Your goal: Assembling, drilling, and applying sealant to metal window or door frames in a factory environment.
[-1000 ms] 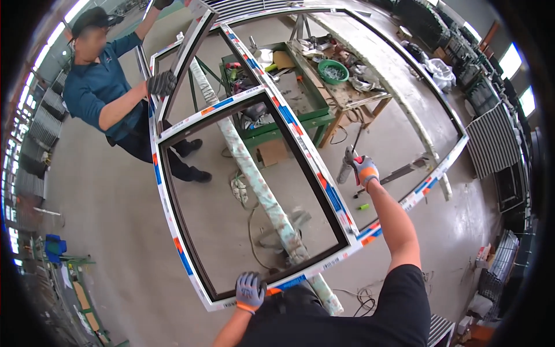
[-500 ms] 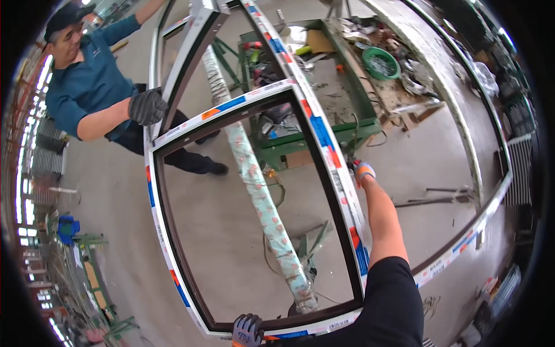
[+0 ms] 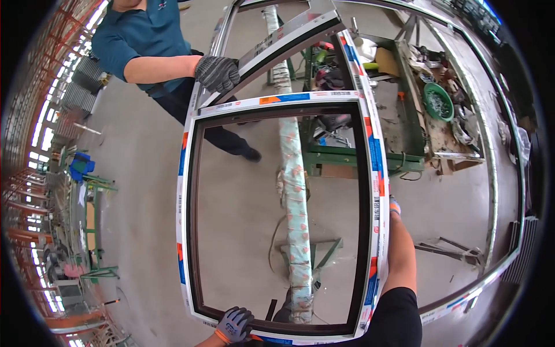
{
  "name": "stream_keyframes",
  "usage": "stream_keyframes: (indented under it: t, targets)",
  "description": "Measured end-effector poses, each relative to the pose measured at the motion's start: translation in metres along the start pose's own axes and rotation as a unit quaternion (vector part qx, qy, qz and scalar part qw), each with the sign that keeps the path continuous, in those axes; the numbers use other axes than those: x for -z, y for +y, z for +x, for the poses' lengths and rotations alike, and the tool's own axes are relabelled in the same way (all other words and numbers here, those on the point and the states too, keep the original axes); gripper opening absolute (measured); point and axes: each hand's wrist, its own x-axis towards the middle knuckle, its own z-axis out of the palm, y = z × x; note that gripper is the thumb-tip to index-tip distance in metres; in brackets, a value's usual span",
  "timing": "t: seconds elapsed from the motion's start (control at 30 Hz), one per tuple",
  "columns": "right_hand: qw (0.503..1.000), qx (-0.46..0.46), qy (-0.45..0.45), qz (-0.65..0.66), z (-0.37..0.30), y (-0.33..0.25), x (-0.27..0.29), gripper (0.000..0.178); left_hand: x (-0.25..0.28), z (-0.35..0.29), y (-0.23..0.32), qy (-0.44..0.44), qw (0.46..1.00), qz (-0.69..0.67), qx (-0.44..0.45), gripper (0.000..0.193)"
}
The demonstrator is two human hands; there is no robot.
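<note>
A window frame (image 3: 184, 231) with white protective film and a dark inner edge lies in front of me. My left hand (image 3: 234, 325), in a grey glove with an orange cuff, is closed over its near bar, toward the left corner. Beyond the right bar, my right hand (image 3: 394, 206) reaches forward alongside the frame. Only a bit of its glove shows; the frame hides its fingers and anything in them. Past the crossbar, a co-worker's hand (image 3: 217, 74) in a dark grey glove holds a tilted sash (image 3: 289, 43) in the frame's far section.
A long wrapped beam (image 3: 296, 214) runs beneath the frame. A green bench (image 3: 416, 130) stands beyond on the right, with a green bowl (image 3: 438, 102) of small parts beside it. Another large frame (image 3: 517, 231) stretches along the right. The co-worker (image 3: 150, 52) stands far left.
My view has shifted, so the frame appears straighter and farther right. The co-worker's sash leans lower to the right. My right hand has slipped farther out of sight behind the right bar.
</note>
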Motion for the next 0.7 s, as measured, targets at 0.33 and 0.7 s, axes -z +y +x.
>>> stream_keyframes:
  t: [0.33, 0.7]
  targets:
    - [0.978, 0.059, 0.196, 0.028, -0.168, 0.027, 0.124, 0.038, 0.006, -0.035, -0.003, 0.015, 0.997, -0.021, -0.071, 0.042]
    - [0.896, 0.213, 0.358, 0.155, -0.538, -0.064, 0.086, 0.029, 0.018, -0.128, -0.029, 0.103, 0.984, -0.051, -0.139, 0.046]
